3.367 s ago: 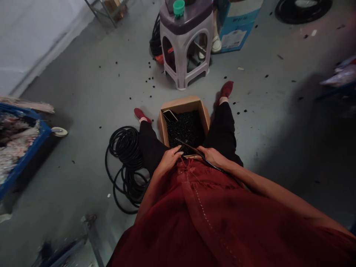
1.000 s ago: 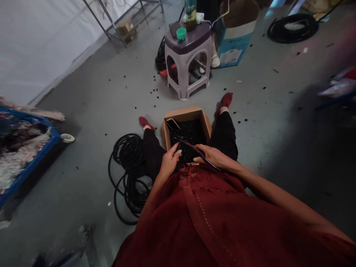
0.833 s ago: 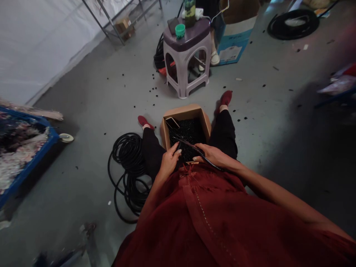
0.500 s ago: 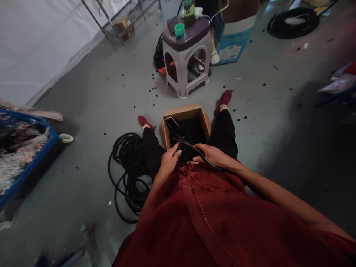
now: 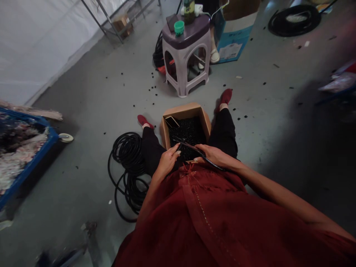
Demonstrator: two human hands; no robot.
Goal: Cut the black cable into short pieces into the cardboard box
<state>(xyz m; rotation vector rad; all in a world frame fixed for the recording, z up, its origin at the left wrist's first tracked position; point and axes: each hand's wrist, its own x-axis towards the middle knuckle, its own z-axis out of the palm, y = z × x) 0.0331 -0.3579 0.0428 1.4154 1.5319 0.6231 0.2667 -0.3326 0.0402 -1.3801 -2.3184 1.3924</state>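
Head view: your right hand (image 5: 214, 156) is clamping its fingers on a black hose (image 5: 191, 147) above the cardboard box (image 5: 183, 109), probably so bits drop inside; for your left hand (image 5: 166, 162) I cannot tell.

Your right hand (image 5: 213, 155) is closing over the tube (image 5: 191, 147) and hiding that stretch of it. Your left hand (image 5: 167, 161) is sitting at the tube's dark tip, too small for you to tell whether it is gripping. The bits (image 5: 189, 131) in the box (image 5: 183, 110) are blurring into one black mass, your top (image 5: 208, 222) is covering the box's near wall, and the frame's edges are cutting off the bottle (image 5: 189, 5), the cart (image 5: 30, 159) and the far coil (image 5: 275, 26).
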